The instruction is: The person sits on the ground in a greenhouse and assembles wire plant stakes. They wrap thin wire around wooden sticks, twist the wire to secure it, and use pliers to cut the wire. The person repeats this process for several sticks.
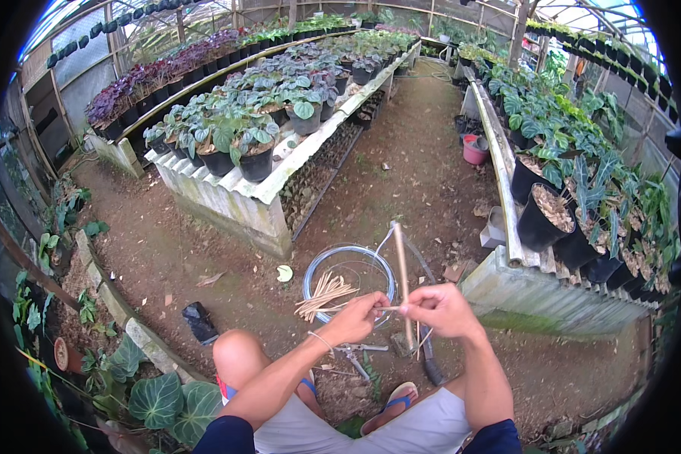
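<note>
My left hand (359,318) and my right hand (441,309) are raised in front of my knees, a short gap apart. Both are closed in a pinch on a thin bamboo stick (389,308) that spans the gap. An upright wooden post (402,265) stands right beside my right fingertips; whether the stick touches it I cannot tell. Just beyond my left hand, a heap of thin bamboo sticks (327,293) lies on a coil of silvery wire (308,274). Below my hands a pair of pliers (358,362) rests on the soil.
A long tool with a dark handle (433,371) lies right of the post. Potted plants fill the left bench (261,185) and the right bench (507,181). A black plant bag (199,323) lies left of my knee. A pink pot (474,151) stands farther up the aisle.
</note>
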A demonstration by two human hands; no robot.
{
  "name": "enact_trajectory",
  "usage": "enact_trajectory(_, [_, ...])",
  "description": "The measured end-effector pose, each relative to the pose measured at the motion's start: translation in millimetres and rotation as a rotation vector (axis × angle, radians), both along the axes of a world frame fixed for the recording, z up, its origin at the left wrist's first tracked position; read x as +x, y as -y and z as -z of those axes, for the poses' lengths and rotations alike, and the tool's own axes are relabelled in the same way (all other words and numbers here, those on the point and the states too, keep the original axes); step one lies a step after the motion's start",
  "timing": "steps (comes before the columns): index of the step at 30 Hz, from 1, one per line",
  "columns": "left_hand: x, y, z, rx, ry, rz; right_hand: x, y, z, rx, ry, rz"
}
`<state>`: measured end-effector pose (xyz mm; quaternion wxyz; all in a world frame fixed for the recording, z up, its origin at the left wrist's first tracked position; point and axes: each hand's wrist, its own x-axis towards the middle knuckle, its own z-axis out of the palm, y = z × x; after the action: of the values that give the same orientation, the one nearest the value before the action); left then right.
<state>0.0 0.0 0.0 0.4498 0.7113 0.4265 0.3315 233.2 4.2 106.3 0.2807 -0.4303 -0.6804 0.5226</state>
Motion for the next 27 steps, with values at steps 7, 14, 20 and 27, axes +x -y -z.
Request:
enact_trajectory(7, [-25, -1, -31, -0.139, 0.693, 0.086, 33, -25, -7, 0.506, 0.328, 0.272])
enact_trajectory(14, [-28, -10, -46, -0.035, 1.305, -0.201, 15, -23, 9, 0.785, 0.237, 0.384])
enact_trajectory(20, [-26, -3, -40, 0.145, 0.980, -0.326, -18, -11, 16, 0.594, 0.137, 0.428])
enact_trajectory(27, [-24, -2, -39, 0.015, 1.201, -0.245, -21, -13, 22, 0.597, 0.208, 0.415])
